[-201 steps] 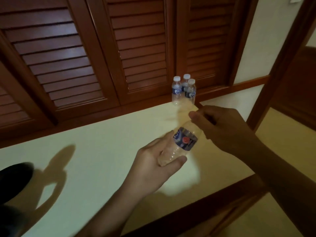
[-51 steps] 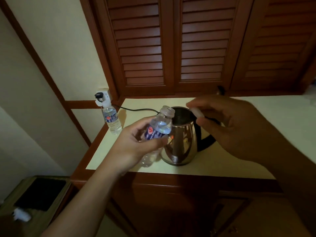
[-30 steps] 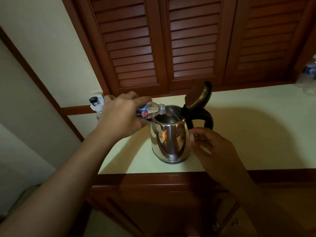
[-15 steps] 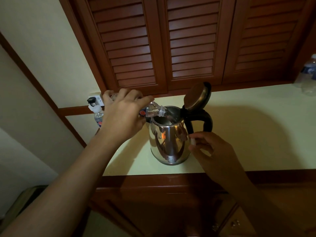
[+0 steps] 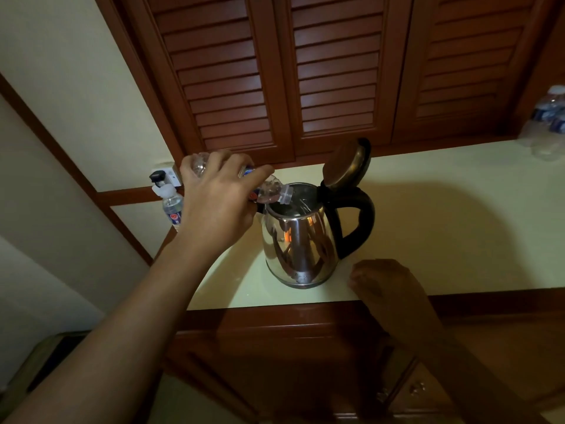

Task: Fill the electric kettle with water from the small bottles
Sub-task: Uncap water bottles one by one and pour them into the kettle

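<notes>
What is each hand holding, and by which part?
Left hand grips the small clear plastic bottle around its body; right hand: cannot tell.

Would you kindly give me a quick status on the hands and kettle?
Left hand grips tipped bottle, mouth over open kettle. Right hand at counter edge beside kettle, curled, contents hidden. Lid up, nothing blocking pour.

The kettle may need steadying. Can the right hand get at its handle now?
Probably yes: the right hand rests beside the kettle, with nothing between it and the black handle.
</notes>
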The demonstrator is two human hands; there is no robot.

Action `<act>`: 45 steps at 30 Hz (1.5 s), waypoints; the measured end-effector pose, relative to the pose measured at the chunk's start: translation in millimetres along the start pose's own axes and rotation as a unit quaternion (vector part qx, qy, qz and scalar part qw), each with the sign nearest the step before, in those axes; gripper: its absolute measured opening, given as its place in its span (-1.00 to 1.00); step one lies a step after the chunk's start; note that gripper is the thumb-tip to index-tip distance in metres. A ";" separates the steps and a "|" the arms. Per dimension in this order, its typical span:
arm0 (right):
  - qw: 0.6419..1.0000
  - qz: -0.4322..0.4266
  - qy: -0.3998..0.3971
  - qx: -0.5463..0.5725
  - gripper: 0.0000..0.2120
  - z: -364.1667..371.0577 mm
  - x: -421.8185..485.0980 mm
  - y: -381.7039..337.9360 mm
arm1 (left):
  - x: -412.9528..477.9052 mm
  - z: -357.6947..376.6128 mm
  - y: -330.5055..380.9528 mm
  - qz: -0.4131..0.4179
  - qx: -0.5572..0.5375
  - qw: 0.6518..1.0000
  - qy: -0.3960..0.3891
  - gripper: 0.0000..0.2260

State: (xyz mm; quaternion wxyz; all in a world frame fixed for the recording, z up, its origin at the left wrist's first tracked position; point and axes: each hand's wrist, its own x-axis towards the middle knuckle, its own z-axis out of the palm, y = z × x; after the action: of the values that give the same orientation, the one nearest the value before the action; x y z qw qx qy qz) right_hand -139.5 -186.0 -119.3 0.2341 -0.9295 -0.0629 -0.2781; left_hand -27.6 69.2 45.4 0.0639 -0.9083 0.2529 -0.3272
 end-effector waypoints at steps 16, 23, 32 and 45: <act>0.962 0.130 -0.194 -0.142 0.02 8.3 4.4 15.3 | -5.9 1.2 5.3 0.007 0.014 1.000 0.010 -0.44; 0.950 0.127 -0.235 -0.165 0.03 9.4 4.8 17.0 | -1.6 0.0 6.4 0.021 0.030 0.999 0.010 -0.42; 0.947 0.130 -0.236 -0.174 0.01 11.7 3.8 17.6 | -0.2 -0.2 10.7 0.042 0.036 0.998 0.020 -0.33; 0.961 0.117 -0.216 -0.128 -0.05 8.2 5.8 16.4 | -22.6 0.4 -3.8 -0.031 -0.010 0.999 0.036 -0.39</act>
State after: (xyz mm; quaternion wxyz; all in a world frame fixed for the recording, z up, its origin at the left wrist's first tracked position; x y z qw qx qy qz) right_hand -126.6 -196.6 -128.8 0.1251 -0.9905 0.0328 -0.0471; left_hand -40.7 83.8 33.5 0.0349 -0.9038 0.2300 -0.3591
